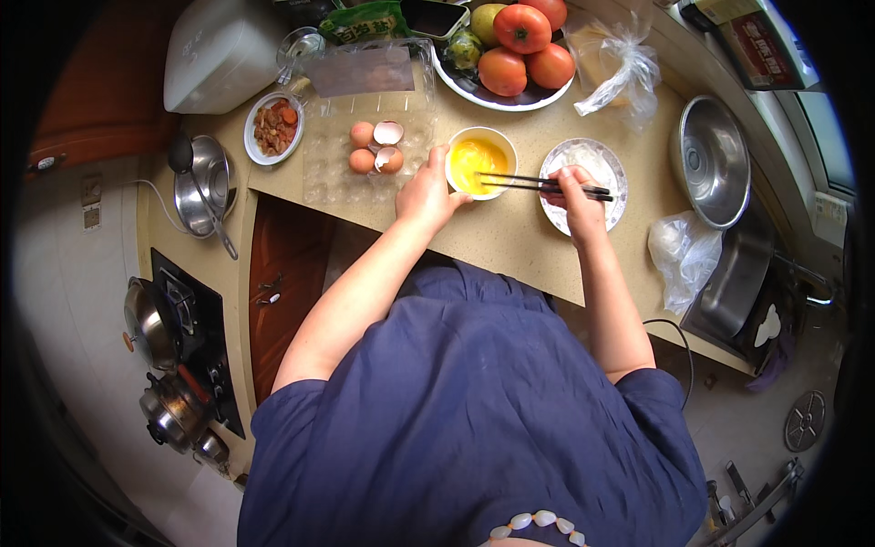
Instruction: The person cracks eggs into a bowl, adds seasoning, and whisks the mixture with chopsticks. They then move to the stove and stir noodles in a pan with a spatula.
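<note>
A white bowl (511, 152) of yellow beaten egg (478, 161) stands on the counter, its left side gripped by my left hand (429, 188). Dark chopsticks (519, 180) are held in my right hand (580, 202), and their tips dip into the egg. Beneath that hand sits a patterned plate (618, 176) with white powder on it. Left of the bowl, a clear plastic egg carton (328, 181) holds whole brown eggs (361, 161) and cracked eggshells (388, 133).
Tomatoes (522, 29) fill a dark plate (468, 82) at the back. A small dish of chopped meat (275, 130) is at left, near a steel bowl with a ladle (205, 184). At right are a steel basin (711, 161), a plastic bag (683, 256) and the sink (738, 280).
</note>
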The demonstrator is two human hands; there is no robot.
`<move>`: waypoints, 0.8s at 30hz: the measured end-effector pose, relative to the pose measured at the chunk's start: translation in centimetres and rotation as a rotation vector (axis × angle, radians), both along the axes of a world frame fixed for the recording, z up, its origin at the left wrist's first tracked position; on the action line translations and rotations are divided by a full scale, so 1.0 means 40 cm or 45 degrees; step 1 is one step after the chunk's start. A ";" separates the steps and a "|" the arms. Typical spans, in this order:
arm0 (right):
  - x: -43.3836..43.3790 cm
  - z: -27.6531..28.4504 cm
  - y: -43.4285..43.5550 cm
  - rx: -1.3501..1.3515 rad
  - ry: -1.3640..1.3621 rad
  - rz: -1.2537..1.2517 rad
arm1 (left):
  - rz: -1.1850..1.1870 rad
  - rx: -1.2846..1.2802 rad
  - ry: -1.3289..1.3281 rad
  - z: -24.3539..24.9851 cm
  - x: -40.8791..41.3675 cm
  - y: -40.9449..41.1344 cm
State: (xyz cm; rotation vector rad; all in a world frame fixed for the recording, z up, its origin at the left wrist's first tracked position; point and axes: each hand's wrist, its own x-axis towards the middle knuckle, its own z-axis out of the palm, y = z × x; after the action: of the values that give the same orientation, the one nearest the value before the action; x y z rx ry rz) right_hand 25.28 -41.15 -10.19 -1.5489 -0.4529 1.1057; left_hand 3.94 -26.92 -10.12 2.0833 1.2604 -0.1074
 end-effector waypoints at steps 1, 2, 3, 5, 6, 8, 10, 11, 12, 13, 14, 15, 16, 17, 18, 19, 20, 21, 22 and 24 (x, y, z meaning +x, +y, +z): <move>0.001 -0.004 0.001 0.018 -0.044 -0.034 | 0.004 -0.010 0.006 0.001 0.002 0.000; 0.001 -0.012 0.003 0.036 -0.089 -0.067 | 0.008 -0.021 0.011 0.003 0.005 0.001; -0.001 -0.012 0.007 0.053 -0.132 -0.099 | 0.014 -0.032 0.018 0.005 0.006 0.001; 0.001 0.003 0.002 -0.053 -0.033 0.070 | 0.011 -0.015 0.001 -0.003 -0.001 0.000; 0.004 0.002 -0.003 -0.025 0.052 0.023 | 0.008 -0.006 -0.010 -0.003 -0.001 0.000; -0.001 0.002 0.000 0.019 0.006 -0.099 | 0.011 -0.033 0.010 -0.002 0.004 0.002; -0.004 0.004 -0.001 0.001 0.000 -0.064 | 0.016 -0.047 0.031 0.005 0.003 0.002; -0.003 0.006 -0.004 -0.038 0.014 0.032 | 0.017 -0.046 0.039 0.008 0.003 0.002; -0.002 0.006 -0.006 0.001 0.053 -0.042 | 0.019 -0.045 0.043 0.009 0.005 0.002; -0.001 0.004 -0.008 0.040 0.092 -0.116 | 0.018 -0.042 0.036 0.009 0.006 0.001; 0.001 -0.001 -0.007 0.034 0.043 -0.089 | 0.017 -0.040 0.030 0.008 0.006 0.001; 0.000 -0.004 -0.003 0.029 -0.002 -0.063 | 0.016 -0.036 0.027 0.009 0.005 0.002; -0.001 -0.005 -0.001 0.024 -0.047 -0.037 | 0.015 -0.038 0.032 0.009 0.004 0.002; -0.002 0.001 -0.005 -0.016 0.007 0.037 | 0.013 -0.039 0.037 0.010 0.004 0.002; -0.001 0.005 -0.004 -0.007 0.033 -0.013 | 0.012 -0.040 0.038 0.010 0.005 0.002; 0.000 0.007 -0.004 0.002 0.059 -0.063 | 0.012 -0.040 0.030 0.009 0.005 0.002; 0.000 0.005 -0.001 -0.004 0.022 -0.047 | 0.012 -0.040 0.023 0.006 0.005 0.002; -0.001 0.000 0.002 -0.011 -0.013 -0.033 | 0.010 -0.040 0.017 0.005 0.003 0.002; -0.002 -0.002 0.003 -0.018 -0.048 -0.018 | 0.010 -0.015 0.018 0.004 0.003 0.001; -0.003 0.004 0.001 -0.020 0.027 -0.057 | 0.009 0.036 0.018 0.002 0.005 -0.002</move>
State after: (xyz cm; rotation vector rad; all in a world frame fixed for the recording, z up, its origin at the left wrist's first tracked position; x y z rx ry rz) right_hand 25.17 -41.11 -10.03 -1.5521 -0.3942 1.0922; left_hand 4.13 -27.00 -10.05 2.1053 1.2849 -0.1018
